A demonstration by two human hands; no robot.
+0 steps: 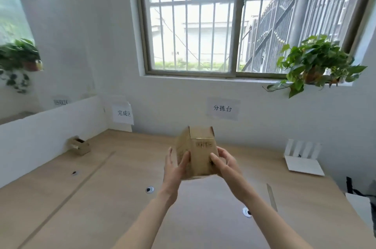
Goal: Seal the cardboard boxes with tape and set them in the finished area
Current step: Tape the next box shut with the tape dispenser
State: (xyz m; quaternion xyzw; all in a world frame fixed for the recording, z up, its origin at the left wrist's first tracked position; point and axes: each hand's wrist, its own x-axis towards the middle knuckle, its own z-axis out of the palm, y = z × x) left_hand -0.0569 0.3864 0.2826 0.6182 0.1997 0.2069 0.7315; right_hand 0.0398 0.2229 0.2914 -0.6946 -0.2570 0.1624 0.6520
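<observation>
I hold a small brown cardboard box (200, 151) up in the air above the middle of the wooden table (101, 197). My left hand (176, 164) grips its left side with the thumb on the front face. My right hand (222, 162) clasps its right side. The box is tilted, and its far top end looks open. A second small cardboard box (79, 145) sits at the far left of the table, below a paper sign (123, 113) on the wall. No tape is clearly visible.
A white router (303, 159) stands at the table's right by the wall. A ruler-like strip (272, 196) lies to the right. Two cable holes (150, 189) (246, 212) mark the tabletop. A white partition (50, 132) borders the left. A potted plant (313, 65) hangs off the windowsill.
</observation>
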